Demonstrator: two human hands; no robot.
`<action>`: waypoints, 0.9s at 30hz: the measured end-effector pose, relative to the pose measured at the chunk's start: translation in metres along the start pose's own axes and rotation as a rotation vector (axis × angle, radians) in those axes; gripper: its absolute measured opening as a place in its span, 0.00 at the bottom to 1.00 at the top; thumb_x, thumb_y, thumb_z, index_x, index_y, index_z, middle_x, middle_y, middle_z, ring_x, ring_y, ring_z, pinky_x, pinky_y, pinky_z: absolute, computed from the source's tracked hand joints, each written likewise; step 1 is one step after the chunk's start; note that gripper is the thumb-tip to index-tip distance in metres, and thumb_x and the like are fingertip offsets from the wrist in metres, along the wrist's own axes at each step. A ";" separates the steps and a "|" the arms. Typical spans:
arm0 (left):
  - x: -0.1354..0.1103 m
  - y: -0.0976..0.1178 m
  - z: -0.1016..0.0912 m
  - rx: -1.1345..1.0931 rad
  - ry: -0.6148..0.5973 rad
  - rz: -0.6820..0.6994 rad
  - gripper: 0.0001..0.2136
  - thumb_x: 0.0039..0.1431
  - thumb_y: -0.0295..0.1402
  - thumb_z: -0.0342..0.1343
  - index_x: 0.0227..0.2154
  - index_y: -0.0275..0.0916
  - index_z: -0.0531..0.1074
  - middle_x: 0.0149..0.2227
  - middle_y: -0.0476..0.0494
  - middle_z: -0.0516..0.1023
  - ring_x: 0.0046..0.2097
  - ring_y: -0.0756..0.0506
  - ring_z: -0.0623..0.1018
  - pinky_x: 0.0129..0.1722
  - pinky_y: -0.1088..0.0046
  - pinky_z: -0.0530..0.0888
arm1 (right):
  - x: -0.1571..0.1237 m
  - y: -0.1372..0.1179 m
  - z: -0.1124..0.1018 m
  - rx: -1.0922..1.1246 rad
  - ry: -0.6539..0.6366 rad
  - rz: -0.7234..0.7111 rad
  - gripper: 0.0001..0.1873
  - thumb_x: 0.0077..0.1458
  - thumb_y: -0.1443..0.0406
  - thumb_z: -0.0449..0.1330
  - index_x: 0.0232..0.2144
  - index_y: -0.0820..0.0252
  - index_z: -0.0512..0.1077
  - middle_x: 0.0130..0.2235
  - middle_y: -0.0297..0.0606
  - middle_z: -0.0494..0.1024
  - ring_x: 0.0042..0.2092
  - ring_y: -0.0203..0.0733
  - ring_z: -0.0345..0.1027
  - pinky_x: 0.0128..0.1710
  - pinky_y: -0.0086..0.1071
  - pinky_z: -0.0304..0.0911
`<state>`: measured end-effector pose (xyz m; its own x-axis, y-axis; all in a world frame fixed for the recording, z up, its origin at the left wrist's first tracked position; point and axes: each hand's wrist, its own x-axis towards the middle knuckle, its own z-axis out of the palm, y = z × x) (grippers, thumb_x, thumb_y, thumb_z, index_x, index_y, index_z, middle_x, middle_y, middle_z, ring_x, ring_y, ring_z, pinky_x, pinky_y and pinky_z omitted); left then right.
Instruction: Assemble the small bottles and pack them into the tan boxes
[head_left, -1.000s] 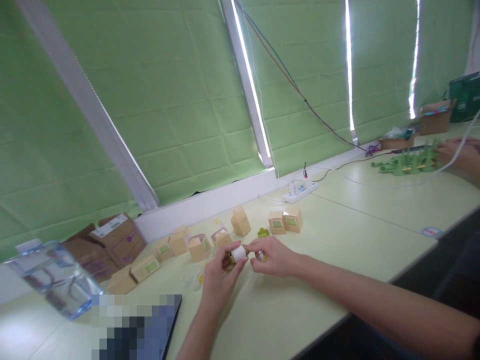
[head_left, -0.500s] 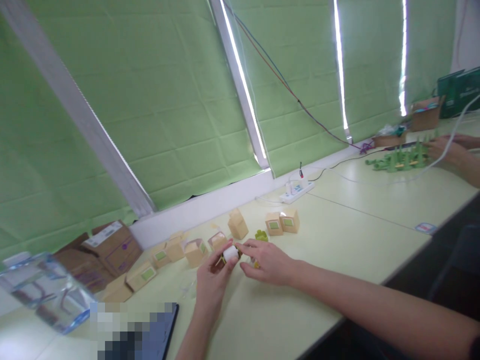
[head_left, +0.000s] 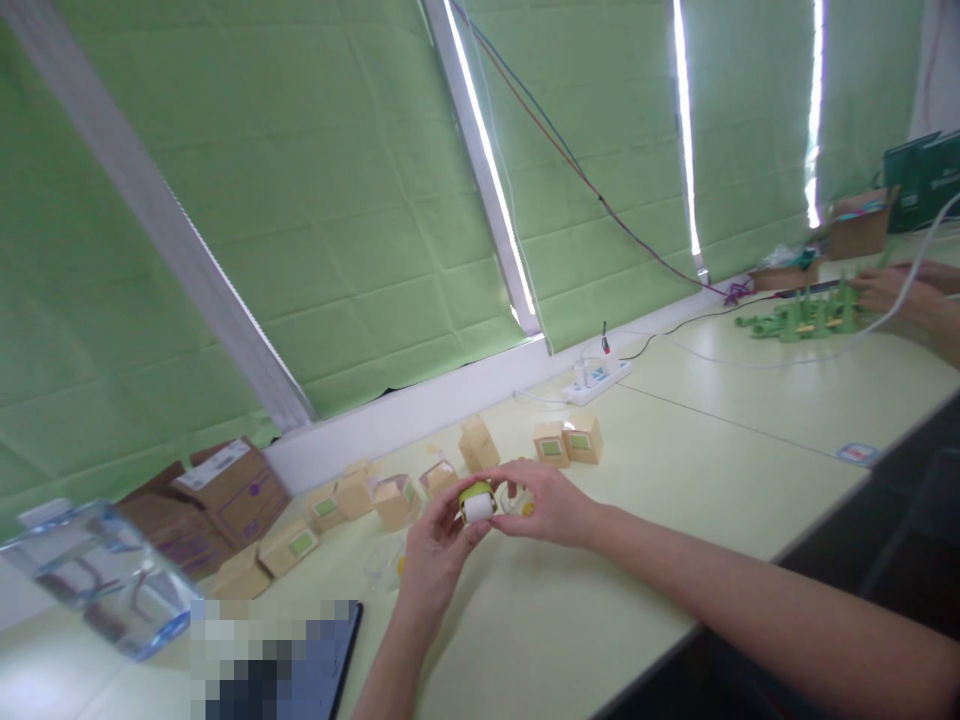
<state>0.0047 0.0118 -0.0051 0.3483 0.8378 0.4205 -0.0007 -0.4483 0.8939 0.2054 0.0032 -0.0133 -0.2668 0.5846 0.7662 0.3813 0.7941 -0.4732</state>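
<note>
A small white cylinder with a yellow-green rim [head_left: 478,503] is held up over the table between my two hands; its exact kind I cannot make out. My left hand [head_left: 436,535] is closed round its left side, thumb below and fingers above. From the right, my right hand [head_left: 553,503] pinches the same piece with thumb and fingertips. Just under the right fingers shows a clear, round-edged piece with a yellow part [head_left: 517,502], partly hidden; whether it is held or lies on the table I cannot tell. Another clear piece [head_left: 384,562] lies left of my left wrist.
Several small tan boxes [head_left: 478,445] stand along the back of the table [head_left: 720,430]. At left are a large water jug [head_left: 112,585], brown cartons [head_left: 225,500] and a dark flat device [head_left: 330,650]. A power strip [head_left: 596,382] sits behind; another person's hands [head_left: 900,295] handle green parts [head_left: 806,318] at far right.
My right hand has closed in on the piece, which now shows a yellow-green rim on top. The green flower-shaped part behind my right hand is no longer visible.
</note>
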 end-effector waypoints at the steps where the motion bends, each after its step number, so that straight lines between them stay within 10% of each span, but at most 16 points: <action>1: 0.000 0.001 0.000 -0.002 -0.013 -0.004 0.25 0.49 0.34 0.67 0.52 0.40 0.71 0.52 0.36 0.76 0.51 0.40 0.77 0.50 0.66 0.74 | 0.000 0.000 -0.001 -0.009 0.002 -0.004 0.27 0.49 0.62 0.66 0.53 0.55 0.70 0.45 0.37 0.79 0.38 0.39 0.70 0.43 0.34 0.65; 10: -0.005 0.006 0.005 -0.017 0.014 -0.089 0.32 0.51 0.36 0.66 0.59 0.41 0.64 0.58 0.36 0.72 0.53 0.39 0.76 0.52 0.63 0.73 | 0.002 -0.002 -0.003 0.046 -0.040 0.074 0.25 0.51 0.59 0.66 0.51 0.58 0.70 0.41 0.38 0.79 0.36 0.38 0.70 0.41 0.33 0.65; 16: -0.004 0.008 0.004 0.075 0.121 -0.119 0.27 0.53 0.43 0.63 0.53 0.39 0.67 0.48 0.37 0.78 0.40 0.44 0.81 0.36 0.72 0.76 | 0.001 0.001 -0.002 0.147 -0.118 0.249 0.27 0.54 0.53 0.63 0.54 0.57 0.67 0.38 0.38 0.79 0.37 0.39 0.72 0.39 0.32 0.66; 27: 0.002 -0.001 -0.002 0.138 0.228 -0.136 0.29 0.53 0.47 0.61 0.55 0.39 0.66 0.42 0.40 0.79 0.33 0.47 0.80 0.31 0.74 0.75 | -0.002 0.015 0.018 -0.046 -0.286 0.199 0.35 0.38 0.51 0.73 0.48 0.56 0.71 0.43 0.41 0.72 0.42 0.44 0.71 0.46 0.39 0.67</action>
<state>0.0034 0.0148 -0.0048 0.1169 0.9343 0.3366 0.1641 -0.3525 0.9213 0.1955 0.0170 -0.0294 -0.4182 0.7552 0.5047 0.4889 0.6554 -0.5756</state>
